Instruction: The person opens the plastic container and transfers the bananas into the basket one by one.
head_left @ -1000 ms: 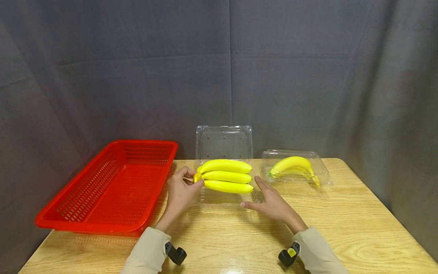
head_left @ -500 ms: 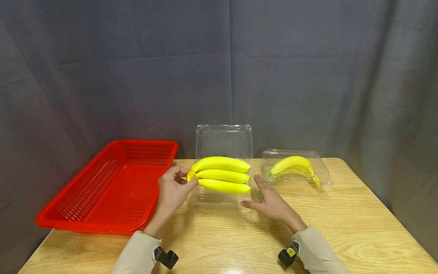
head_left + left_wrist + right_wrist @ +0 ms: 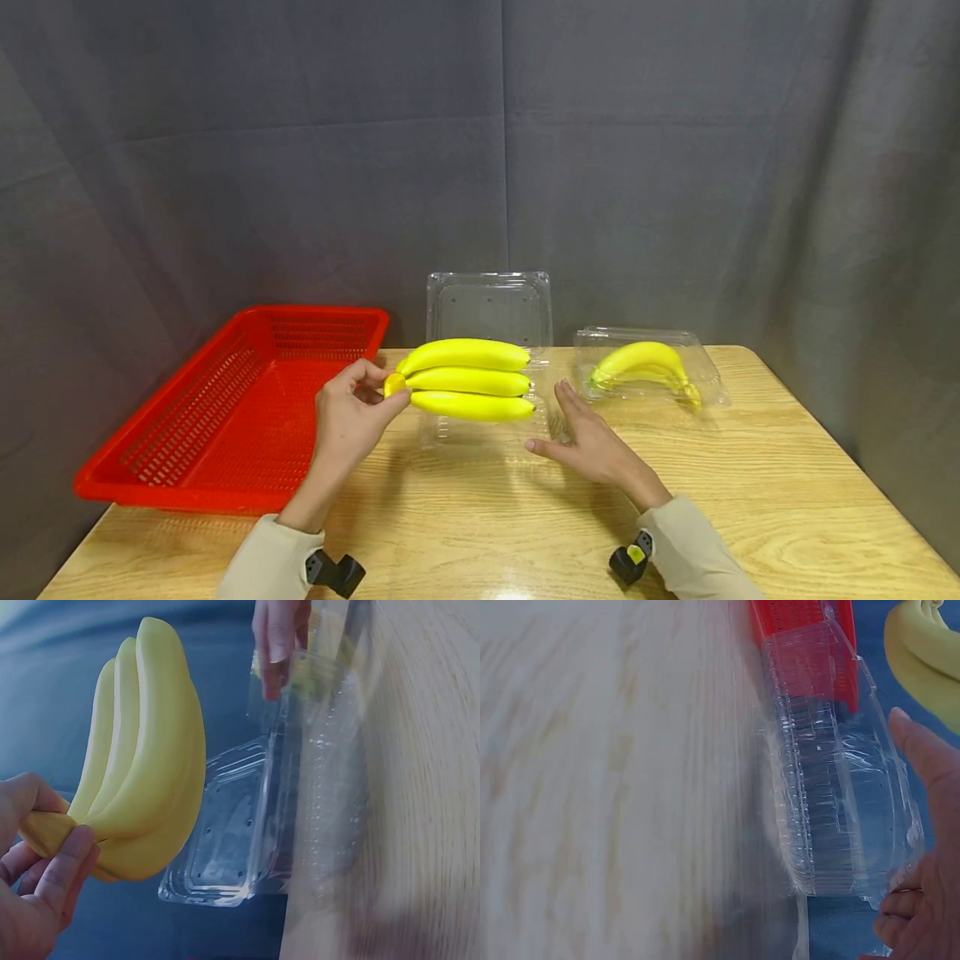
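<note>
L hand [image 3: 348, 414] pinches stem of banana bunch [image 3: 465, 379], held above open clamshell [image 3: 480, 433], near red basket [image 3: 247, 400]. R hand [image 3: 592, 442] flat, fingers straight, steadying clamshell edge. Advice: firm stem grip, lift clear of lid, keep tray pinned.

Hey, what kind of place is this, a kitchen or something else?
Probably a staged recording setup, not a kitchen: a plain grey curtain hangs behind a bare wooden table, and cameras are strapped to both wrists.
</note>
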`<state>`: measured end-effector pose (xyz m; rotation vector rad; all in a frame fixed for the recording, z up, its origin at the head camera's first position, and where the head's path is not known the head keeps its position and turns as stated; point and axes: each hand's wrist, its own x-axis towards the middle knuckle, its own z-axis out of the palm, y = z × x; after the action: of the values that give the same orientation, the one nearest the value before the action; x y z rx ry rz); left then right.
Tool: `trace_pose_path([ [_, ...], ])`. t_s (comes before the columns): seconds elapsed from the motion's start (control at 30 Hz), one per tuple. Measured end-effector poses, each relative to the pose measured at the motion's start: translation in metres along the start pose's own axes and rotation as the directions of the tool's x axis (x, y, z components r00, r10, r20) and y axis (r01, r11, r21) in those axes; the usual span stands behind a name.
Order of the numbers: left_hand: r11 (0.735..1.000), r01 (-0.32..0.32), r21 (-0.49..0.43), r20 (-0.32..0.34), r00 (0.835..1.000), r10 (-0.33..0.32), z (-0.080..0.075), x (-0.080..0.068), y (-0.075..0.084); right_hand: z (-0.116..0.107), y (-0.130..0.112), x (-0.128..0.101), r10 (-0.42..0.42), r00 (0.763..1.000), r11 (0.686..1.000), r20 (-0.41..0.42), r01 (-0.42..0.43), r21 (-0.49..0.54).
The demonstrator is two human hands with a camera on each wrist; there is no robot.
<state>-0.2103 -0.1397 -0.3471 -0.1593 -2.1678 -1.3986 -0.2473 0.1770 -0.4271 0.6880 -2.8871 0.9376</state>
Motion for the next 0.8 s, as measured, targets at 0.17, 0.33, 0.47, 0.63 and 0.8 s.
trace_pose_path([
  [0.17, 1.0, 0.02, -0.012, -0.003, 1.0, -0.02, -0.015, -0.003, 0.005, 0.001, -0.001, 0.001, 0.004, 1.0, 1.0, 0.002, -0.004, -0.005],
  [0.33, 1.0, 0.024, 0.001, -0.007, 1.0, -0.024, -0.028, -0.005, 0.008, 0.001, -0.002, 0.002, 0.02, 1.0, 1.0, 0.007, -0.02, 0.003],
  [0.47, 0.999, 0.043, 0.002, -0.023, 0.999, -0.043, -0.037, -0.007, 0.007, 0.002, -0.004, 0.005, 0.024, 1.0, 1.0, 0.007, -0.024, 0.001],
  [0.63, 0.996, 0.085, -0.007, -0.037, 0.996, -0.086, -0.043, -0.009, 0.003, 0.002, -0.006, 0.011, 0.03, 1.0, 0.999, 0.001, -0.03, -0.014],
  [0.8, 0.994, 0.106, -0.013, -0.041, 0.993, -0.106, -0.049, -0.011, 0.002, 0.002, -0.006, 0.013, 0.051, 0.999, 0.999, 0.002, -0.051, -0.017],
])
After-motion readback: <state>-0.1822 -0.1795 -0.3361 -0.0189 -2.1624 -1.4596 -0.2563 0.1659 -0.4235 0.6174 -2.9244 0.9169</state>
